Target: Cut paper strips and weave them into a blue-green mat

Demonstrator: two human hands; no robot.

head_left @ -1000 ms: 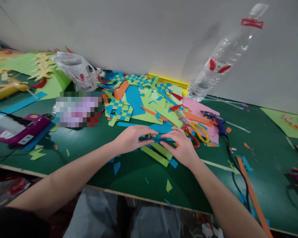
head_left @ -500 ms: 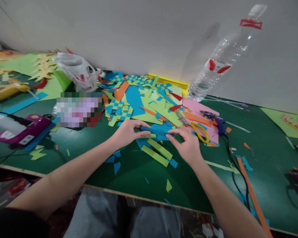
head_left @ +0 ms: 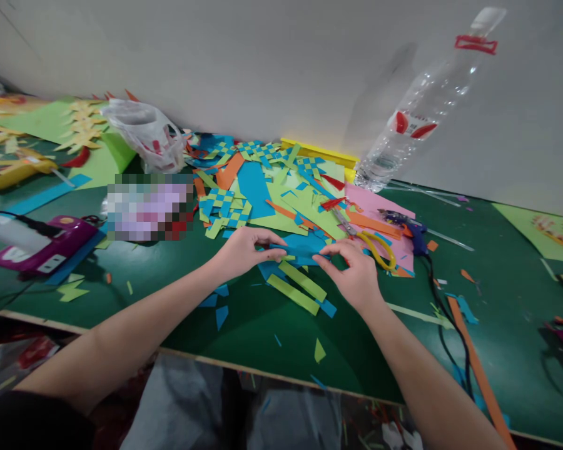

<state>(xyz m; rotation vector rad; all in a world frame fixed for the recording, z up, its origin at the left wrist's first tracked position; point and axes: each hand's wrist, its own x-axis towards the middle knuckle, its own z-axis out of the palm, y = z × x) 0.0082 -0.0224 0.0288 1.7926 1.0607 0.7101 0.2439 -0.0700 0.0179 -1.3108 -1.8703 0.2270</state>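
A blue paper strip [head_left: 300, 251] stretches between my two hands above the green table [head_left: 272, 340]. My left hand [head_left: 251, 253] pinches its left end between thumb and fingers. At the other end, my right hand [head_left: 349, 269] pinches the paper the same way. Just below lie two light green paper strips [head_left: 298, 295], with a blue scrap at their tip. Woven blue-and-green paper pieces [head_left: 225, 206] rest in a pile behind my hands. Yellow-handled scissors [head_left: 375, 247] lie right behind my right hand.
A tilted clear plastic bottle [head_left: 417, 119] stands by the wall. A blue glue gun [head_left: 417, 240] with a black cord lies to the right. To the left are a purple power strip [head_left: 51, 247], a white plastic bag [head_left: 145, 131] and a yellow glue gun [head_left: 19, 169].
Both hands keep their pinch on the blue strip. My left hand has shifted very slightly to the right; otherwise the scene looks the same.
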